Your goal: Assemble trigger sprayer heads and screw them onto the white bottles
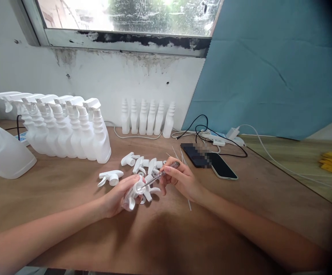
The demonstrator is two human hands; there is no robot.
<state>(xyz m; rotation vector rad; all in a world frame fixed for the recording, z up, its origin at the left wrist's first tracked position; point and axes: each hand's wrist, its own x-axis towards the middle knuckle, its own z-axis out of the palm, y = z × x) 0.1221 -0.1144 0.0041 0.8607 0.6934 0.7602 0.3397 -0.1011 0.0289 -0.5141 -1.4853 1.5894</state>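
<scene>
Bare forearms (54, 231) span brown table (97, 250), lower frame; window (143, 15) up top. Left hand (118, 196) grips white sprayer head (135, 188), centre; right hand (181, 180) pinches screwdriver (159, 175) at its opening.

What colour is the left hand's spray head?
The spray head is white, clearest in the head view.

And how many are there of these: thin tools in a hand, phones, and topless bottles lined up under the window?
Thin tool: 1
Phones: 2
Topless bottles: 6
Total: 9
</scene>
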